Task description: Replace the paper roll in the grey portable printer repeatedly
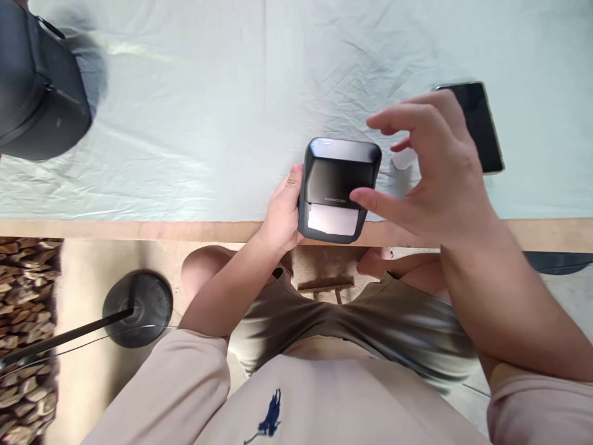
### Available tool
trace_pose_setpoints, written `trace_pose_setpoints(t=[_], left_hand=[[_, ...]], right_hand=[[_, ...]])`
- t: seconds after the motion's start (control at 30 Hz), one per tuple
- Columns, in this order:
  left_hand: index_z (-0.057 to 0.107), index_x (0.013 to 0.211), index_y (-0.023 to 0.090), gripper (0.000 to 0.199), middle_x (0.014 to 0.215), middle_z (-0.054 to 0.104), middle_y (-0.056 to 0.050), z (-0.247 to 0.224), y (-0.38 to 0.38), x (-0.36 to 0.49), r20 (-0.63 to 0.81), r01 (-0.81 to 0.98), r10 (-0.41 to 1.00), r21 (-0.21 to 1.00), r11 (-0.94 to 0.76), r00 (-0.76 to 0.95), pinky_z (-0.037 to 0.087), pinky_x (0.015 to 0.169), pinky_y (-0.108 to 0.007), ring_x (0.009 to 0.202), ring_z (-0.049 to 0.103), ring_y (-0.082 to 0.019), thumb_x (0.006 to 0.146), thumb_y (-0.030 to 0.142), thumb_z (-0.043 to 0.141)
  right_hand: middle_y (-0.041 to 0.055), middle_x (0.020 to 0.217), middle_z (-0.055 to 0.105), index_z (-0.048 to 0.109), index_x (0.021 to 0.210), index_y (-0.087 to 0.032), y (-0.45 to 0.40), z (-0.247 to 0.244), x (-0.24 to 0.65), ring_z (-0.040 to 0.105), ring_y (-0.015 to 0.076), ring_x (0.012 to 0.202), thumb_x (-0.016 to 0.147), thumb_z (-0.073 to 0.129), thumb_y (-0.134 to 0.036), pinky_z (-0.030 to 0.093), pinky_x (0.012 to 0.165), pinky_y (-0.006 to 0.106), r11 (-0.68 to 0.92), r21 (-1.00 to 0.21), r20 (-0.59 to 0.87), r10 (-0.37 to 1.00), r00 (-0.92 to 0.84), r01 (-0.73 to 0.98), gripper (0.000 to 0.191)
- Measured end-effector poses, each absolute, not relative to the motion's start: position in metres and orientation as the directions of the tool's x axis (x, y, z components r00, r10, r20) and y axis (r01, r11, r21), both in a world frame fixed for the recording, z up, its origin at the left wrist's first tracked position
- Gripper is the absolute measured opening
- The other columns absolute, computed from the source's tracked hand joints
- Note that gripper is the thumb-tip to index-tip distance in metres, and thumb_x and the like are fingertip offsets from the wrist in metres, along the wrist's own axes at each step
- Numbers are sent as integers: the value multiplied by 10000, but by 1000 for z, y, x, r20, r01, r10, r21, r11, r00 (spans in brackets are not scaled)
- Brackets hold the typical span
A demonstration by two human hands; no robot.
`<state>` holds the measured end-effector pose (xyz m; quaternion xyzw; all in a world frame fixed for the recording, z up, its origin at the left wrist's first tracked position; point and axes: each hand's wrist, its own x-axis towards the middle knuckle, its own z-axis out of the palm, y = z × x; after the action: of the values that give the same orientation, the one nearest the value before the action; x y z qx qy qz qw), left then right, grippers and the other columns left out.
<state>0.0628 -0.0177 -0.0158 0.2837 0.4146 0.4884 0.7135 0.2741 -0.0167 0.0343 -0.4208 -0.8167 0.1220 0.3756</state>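
Note:
My left hand (283,213) grips a small black label printer (336,173) by its left side, just above the table's front edge. The printer has rounded corners, a glossy dark lid with small lettering, and a white strip (332,220) showing at its near end. Over the table to the right, my right hand (430,161) is open, its fingers curved and spread. Its thumb tip overlaps the printer's right side; whether it touches cannot be told. Partly hidden behind those fingers is a small white object (404,159), its kind unclear.
A dark smartphone (479,127) lies on the pale cloth (194,123), partly covered by my right hand. At the far left stands a dark zipped case (41,93). Below the table edge (139,231) are a round black stand base (138,309) and stacked firewood (28,290).

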Motion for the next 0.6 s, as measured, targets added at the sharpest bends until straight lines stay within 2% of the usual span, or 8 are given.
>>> trace_pose_setpoints(t=[0.17, 0.23, 0.3, 0.33, 0.37, 0.43, 0.5, 0.6], left_hand=[[729, 1026, 233, 382, 921, 809, -22, -16, -17, 63, -320, -488, 932, 795, 361, 169, 661, 1088, -449, 1362, 736, -314, 1038, 607, 652], [731, 1008, 245, 384, 999, 832, -36, -16, -16, 62, -313, -505, 919, 768, 394, 240, 657, 1097, -462, 1423, 695, -323, 1064, 594, 582], [741, 1006, 249, 440, 1081, 838, -56, -17, -15, 61, -274, -503, 900, 756, 419, 339, 650, 1108, -472, 1477, 654, -337, 1062, 634, 535], [747, 1020, 248, 457, 1105, 835, -65, -18, -16, 61, -253, -493, 896, 763, 417, 366, 652, 1103, -476, 1484, 649, -348, 1043, 663, 555], [751, 1042, 247, 464, 1116, 831, -70, -19, -16, 60, -240, -479, 896, 778, 408, 373, 657, 1087, -477, 1474, 658, -357, 1015, 685, 602], [753, 1085, 247, 467, 1112, 824, -68, -20, -17, 59, -233, -452, 909, 808, 379, 347, 671, 1040, -466, 1410, 707, -366, 959, 694, 704], [760, 1102, 247, 476, 1088, 822, -61, -21, -18, 59, -224, -442, 915, 820, 362, 335, 682, 978, -432, 1305, 765, -349, 936, 693, 750], [768, 1110, 246, 514, 1010, 811, -39, -21, -20, 60, -197, -446, 923, 829, 336, 330, 682, 840, -364, 1113, 822, -296, 907, 718, 784]], right_hand=[[125, 1290, 648, 596, 1431, -323, -20, 37, 269, 675, 329, 1195, 870, 851, -354, 641, 930, 498, 638, -459, 489, 763, -424, 618, 617], [81, 1078, 674, 647, 1331, -308, -22, 37, 264, 692, 281, 965, 878, 856, -389, 601, 759, 436, 618, -430, 567, 752, -336, 659, 505], [11, 895, 649, 673, 1197, -299, -24, 39, 258, 617, 180, 677, 922, 816, -392, 466, 573, 357, 599, -479, 659, 728, -188, 641, 324], [-10, 878, 654, 670, 1140, -293, -25, 40, 256, 583, 139, 596, 957, 780, -370, 412, 531, 340, 593, -528, 683, 721, -111, 608, 226], [-20, 909, 674, 660, 1102, -288, -25, 41, 253, 594, 116, 573, 990, 738, -334, 395, 521, 333, 590, -576, 692, 721, -48, 565, 144], [-12, 1049, 723, 637, 1082, -286, -26, 44, 251, 725, 134, 718, 1022, 680, -268, 471, 578, 325, 582, -645, 669, 743, -1, 495, 76], [-2, 1072, 750, 623, 1069, -284, -25, 45, 253, 761, 165, 825, 1000, 679, -242, 525, 639, 326, 601, -634, 671, 740, -40, 486, 98], [-8, 929, 764, 639, 1006, -266, -23, 40, 259, 647, 153, 646, 914, 710, -214, 463, 589, 331, 603, -523, 625, 752, -210, 602, 127]])
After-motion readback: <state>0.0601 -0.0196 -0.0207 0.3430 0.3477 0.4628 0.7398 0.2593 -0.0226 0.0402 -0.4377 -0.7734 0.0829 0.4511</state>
